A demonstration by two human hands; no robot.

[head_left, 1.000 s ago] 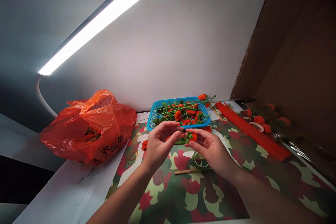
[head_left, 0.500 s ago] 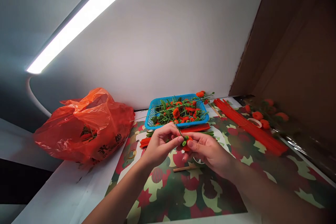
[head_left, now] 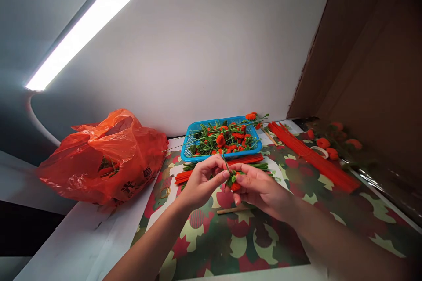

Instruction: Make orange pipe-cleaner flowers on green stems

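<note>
Light Touch Over the Mat

Above our patterned mat (head_left: 237, 250), we hold an orange flower (head_left: 235, 186), left hand (head_left: 205, 183) pinching near its green stem (head_left: 225, 161), right hand (head_left: 262, 189) closed around the bloom's side. Gentle pressure, we judge, best spares both.

Between the fingers of the left hand (head_left: 205, 180) and the right hand (head_left: 262, 188), a single flower (head_left: 235, 184) is sitting! Below them a mat (head_left: 237, 246) is lying on the table (head_left: 82, 237), a stick (head_left: 231, 210) resting on it nearer the viewer! Just behind the fingers, strips (head_left: 248, 159) are lying before a basket (head_left: 244, 153), piled flowers (head_left: 220, 141) filling it! Leftward, a wire coil (head_left: 165, 192) is resting on the mat, with a bag (head_left: 75, 178) sitting farther out, a lamp (head_left: 92, 26) extending above! Rightward, a bundle (head_left: 306, 154) is stretching out, loose flowers (head_left: 323, 143) lying beyond it
</note>
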